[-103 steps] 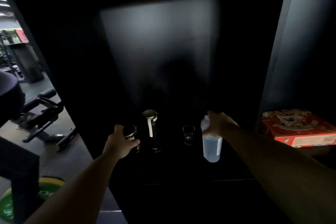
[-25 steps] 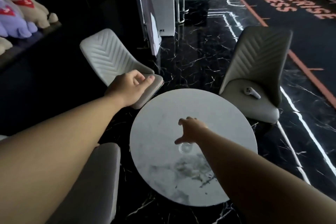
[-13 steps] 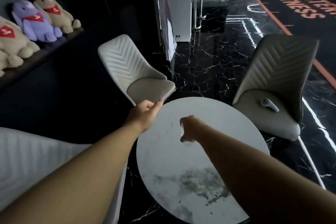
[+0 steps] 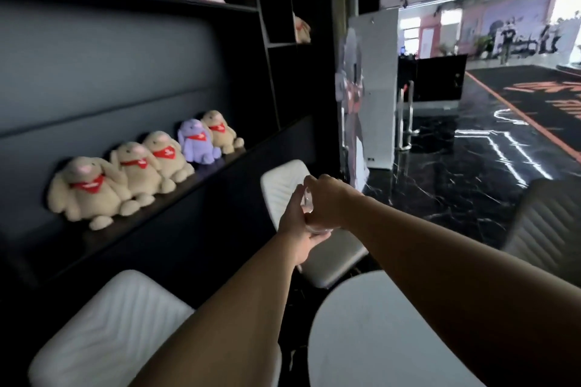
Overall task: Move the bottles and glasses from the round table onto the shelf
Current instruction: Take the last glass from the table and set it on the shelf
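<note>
1. Hands meet in mid-air at the centre of view: the right hand [image 4: 327,203] grips a small clear glass [image 4: 309,209] from above, and the left hand [image 4: 297,223] cups under and beside it, fingers curled to its base.

2. Change since a second ago: the glass stood on the table [image 4: 371,333] under the reaching right hand while the left hand hung open over a chair; now the glass is lifted clear and both hands close on it.

3. View has swung up and left. The table sits at 5 o'clock, and the part in view is bare.

4. Shelf [image 4: 283,41] compartments rise at 12 o'clock, dark and mostly hard to read. A ledge with plush toys [image 4: 141,166] runs at 9 to 10 o'clock.

5. Chairs [image 4: 125,324] stand between the person and the wall at 7 o'clock and just behind the hands.

6. Meaning for the task: this looks like the last piece from the table, so carrying it to the shelf likely finishes the job.

7. Risk: the glass is small, smooth and half hidden by fingers, so whether it is passing from one hand to the other cannot be told.
</note>
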